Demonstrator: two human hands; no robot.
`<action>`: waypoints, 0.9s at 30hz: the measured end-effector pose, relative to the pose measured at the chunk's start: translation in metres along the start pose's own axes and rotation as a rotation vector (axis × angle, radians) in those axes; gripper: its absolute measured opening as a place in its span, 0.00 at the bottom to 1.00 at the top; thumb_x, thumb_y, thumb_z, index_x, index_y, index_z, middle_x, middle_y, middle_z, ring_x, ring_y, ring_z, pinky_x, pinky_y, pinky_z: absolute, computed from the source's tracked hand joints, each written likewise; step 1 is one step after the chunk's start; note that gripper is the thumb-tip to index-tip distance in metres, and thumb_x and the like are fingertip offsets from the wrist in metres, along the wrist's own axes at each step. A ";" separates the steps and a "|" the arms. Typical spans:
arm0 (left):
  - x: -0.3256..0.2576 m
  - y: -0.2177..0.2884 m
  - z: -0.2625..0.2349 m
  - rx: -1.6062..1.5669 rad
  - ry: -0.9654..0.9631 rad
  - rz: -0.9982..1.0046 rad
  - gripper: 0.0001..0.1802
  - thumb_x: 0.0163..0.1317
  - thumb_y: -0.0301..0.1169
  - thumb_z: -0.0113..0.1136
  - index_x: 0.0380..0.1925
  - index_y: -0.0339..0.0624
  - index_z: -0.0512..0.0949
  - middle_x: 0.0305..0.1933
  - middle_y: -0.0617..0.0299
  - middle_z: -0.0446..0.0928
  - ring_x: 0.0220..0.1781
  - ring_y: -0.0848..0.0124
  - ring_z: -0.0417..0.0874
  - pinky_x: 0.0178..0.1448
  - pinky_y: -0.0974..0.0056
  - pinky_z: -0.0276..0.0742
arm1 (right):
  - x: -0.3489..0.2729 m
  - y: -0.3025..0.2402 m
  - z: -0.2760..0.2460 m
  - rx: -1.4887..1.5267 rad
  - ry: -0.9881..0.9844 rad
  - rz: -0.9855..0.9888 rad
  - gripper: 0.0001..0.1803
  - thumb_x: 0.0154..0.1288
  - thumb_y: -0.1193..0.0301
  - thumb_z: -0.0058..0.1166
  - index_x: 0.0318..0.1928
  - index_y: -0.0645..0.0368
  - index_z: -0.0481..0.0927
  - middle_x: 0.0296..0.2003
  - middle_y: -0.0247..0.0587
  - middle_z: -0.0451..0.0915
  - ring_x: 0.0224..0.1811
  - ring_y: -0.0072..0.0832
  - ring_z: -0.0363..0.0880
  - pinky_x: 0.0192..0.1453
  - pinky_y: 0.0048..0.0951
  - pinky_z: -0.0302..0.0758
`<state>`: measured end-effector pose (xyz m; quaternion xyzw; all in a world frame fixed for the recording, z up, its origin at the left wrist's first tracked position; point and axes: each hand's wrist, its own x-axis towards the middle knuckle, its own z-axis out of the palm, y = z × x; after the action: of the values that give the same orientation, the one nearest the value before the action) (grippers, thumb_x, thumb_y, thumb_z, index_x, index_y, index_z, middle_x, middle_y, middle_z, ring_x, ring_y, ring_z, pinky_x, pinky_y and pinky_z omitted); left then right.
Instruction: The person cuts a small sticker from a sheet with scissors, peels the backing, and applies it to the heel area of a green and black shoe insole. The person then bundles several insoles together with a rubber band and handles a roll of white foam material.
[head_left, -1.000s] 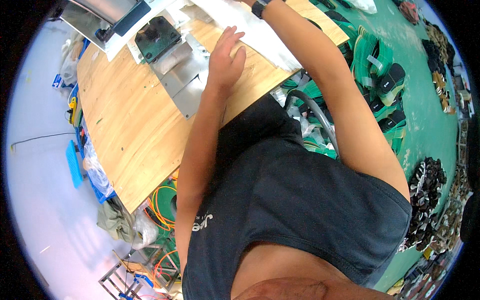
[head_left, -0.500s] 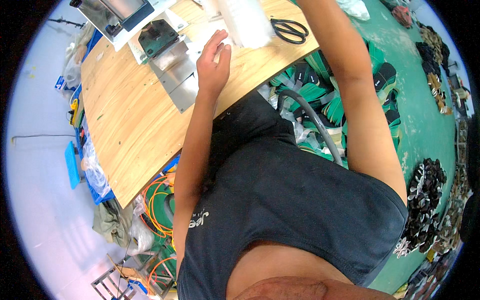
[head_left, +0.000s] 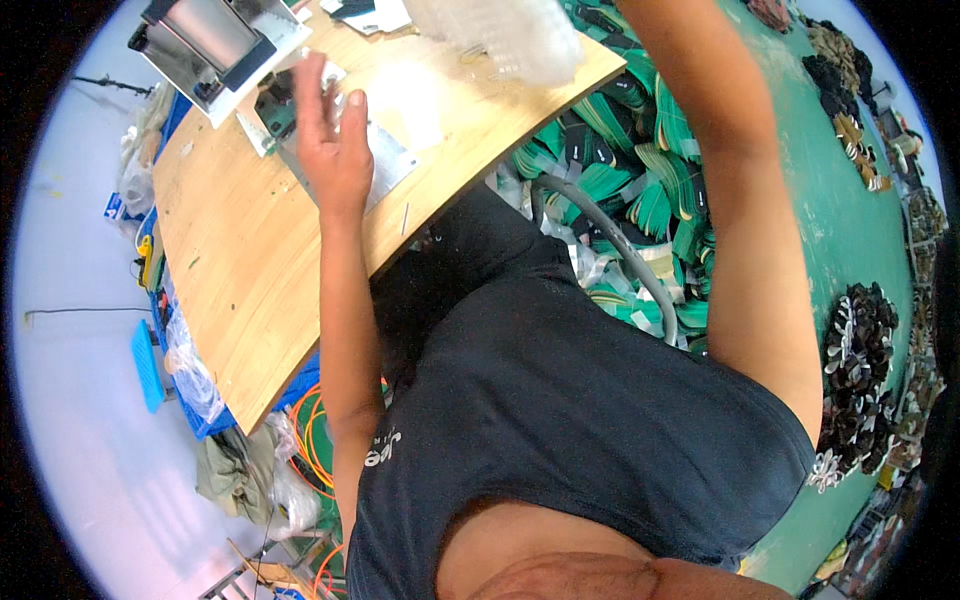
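under the left hand [head_left: 330,140], its fingers spread and flat, lies a shiny grey metal plate [head_left: 385,160] on the pale wooden table [head_left: 250,270]. beyond the fingertips sits a dark green block [head_left: 278,108]. the right hand is out of view above, so i cannot tell its grip; a blurred clear plastic bag [head_left: 505,35] hangs near that arm.

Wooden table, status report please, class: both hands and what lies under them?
Left hand open, fingers spread over flat grey metal plate on wooden table. Right hand out of view; right forearm raised. Translucent plastic bag lies beyond.
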<state>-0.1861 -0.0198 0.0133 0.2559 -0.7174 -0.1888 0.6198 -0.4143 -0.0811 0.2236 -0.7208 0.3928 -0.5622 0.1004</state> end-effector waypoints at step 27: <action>-0.038 0.081 -0.124 -0.673 0.261 -0.121 0.48 0.40 0.41 0.74 0.60 0.29 0.63 0.55 0.49 0.73 0.55 0.59 0.78 0.59 0.59 0.75 | -0.151 -0.117 0.178 0.469 -0.062 -0.476 0.17 0.43 0.61 0.71 0.26 0.61 0.82 0.51 0.46 0.79 0.54 0.39 0.74 0.58 0.33 0.68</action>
<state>-0.0705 0.0732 0.0505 0.1016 -0.5136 -0.4161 0.7435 -0.2115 0.0470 0.1198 -0.7662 0.0700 -0.6229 0.1415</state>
